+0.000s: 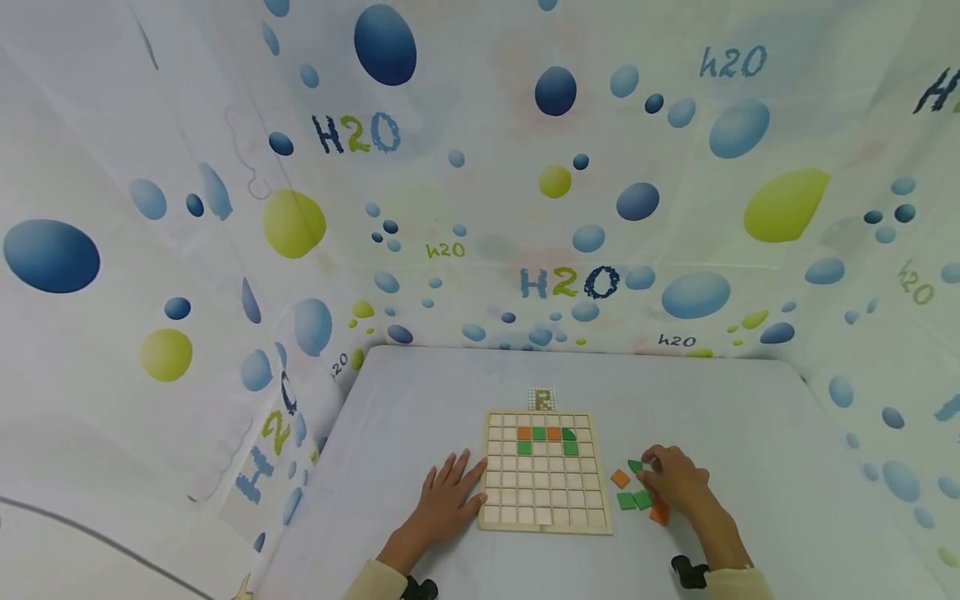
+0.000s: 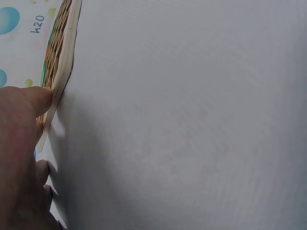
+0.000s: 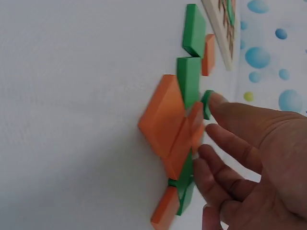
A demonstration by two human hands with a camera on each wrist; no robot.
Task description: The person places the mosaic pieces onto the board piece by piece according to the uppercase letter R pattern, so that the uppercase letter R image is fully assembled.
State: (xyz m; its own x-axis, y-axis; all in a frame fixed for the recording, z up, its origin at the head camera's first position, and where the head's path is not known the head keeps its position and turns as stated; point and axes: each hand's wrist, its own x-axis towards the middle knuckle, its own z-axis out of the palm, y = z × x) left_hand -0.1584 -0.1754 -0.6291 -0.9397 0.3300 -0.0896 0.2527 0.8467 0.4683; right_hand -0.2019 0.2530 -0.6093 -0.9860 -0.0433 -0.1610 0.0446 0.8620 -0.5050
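Observation:
A wooden grid board lies on the table, with several orange and green tiles in its upper cells. My left hand rests beside its left edge, fingers spread; in the left wrist view the thumb touches the frame. To the board's right, my right hand reaches over loose tiles. Its thumb and index finger pinch a small green tile with a curved side. Around it lie green square tiles and orange tiles; some are partly hidden by the hand.
A small card with a gridded pattern lies at the board's far edge. White curtains printed with drops and H2O lettering surround the table. Dark straps sit at both wrists.

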